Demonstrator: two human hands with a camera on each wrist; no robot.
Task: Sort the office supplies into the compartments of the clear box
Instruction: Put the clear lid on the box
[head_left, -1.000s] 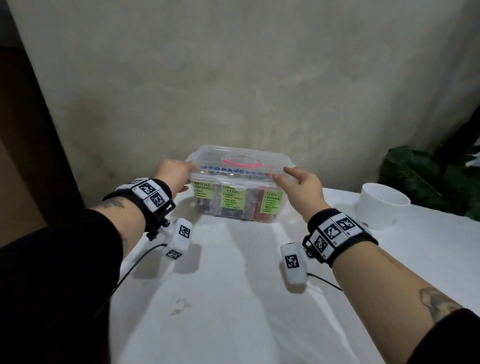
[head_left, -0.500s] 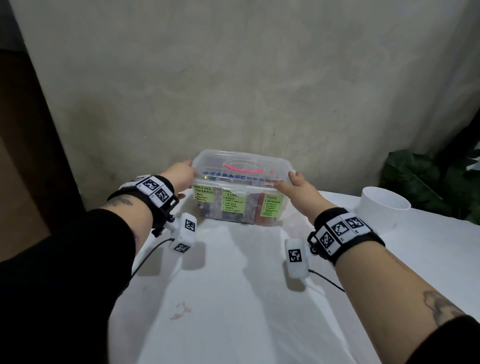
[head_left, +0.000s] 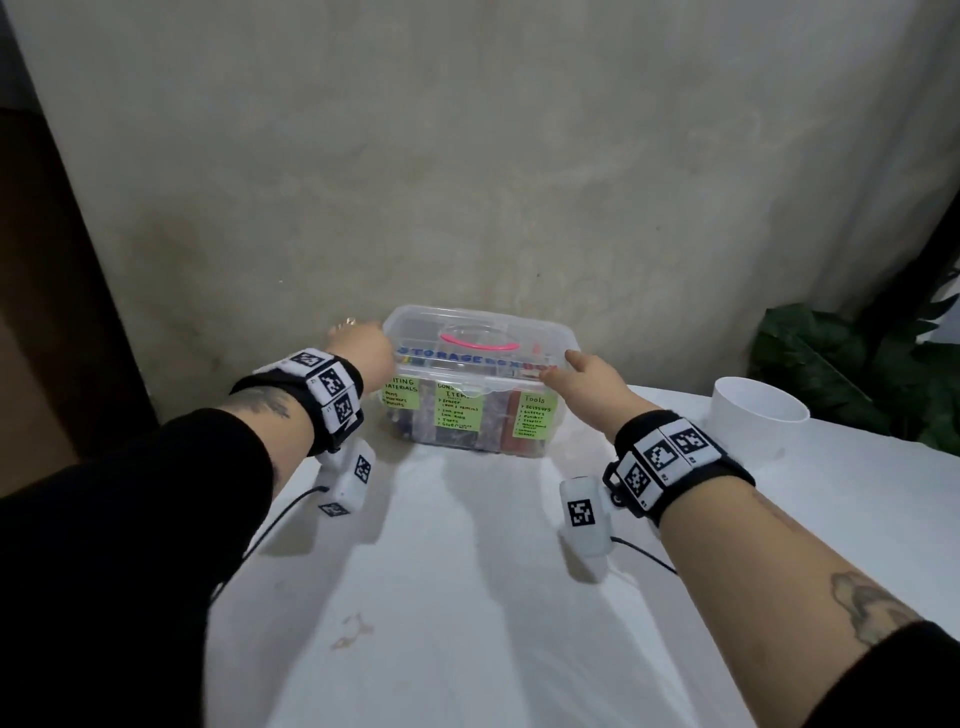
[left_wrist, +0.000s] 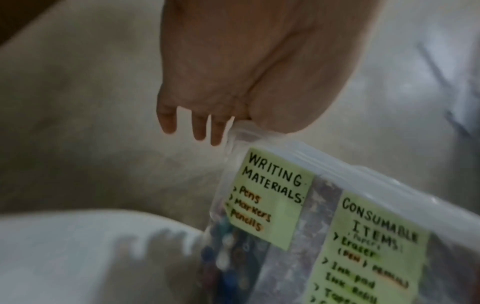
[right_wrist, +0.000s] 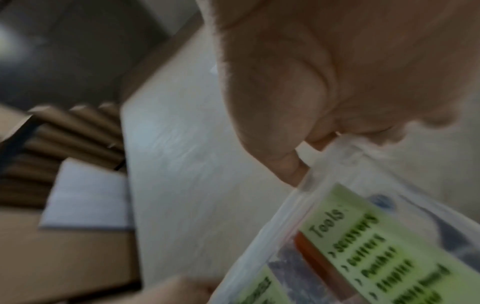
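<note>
My left hand (head_left: 363, 345) rests against the left end of the clear box (head_left: 480, 382), fingers (left_wrist: 198, 127) straight and loose past the lid's corner, gripping nothing. My right hand (head_left: 589, 379) is at the right end, its thumb (right_wrist: 283, 164) pressed to the lid's edge; whether its fingers curl round the rim I cannot tell. The box stands closed at the far side of the white table (head_left: 467, 597), near the wall, with a pink handle (head_left: 479, 340) on top and green labels (head_left: 460, 410) on its near face. A white cup (head_left: 756, 413) stands to the right, leaves (head_left: 852, 369) beyond it.
</note>
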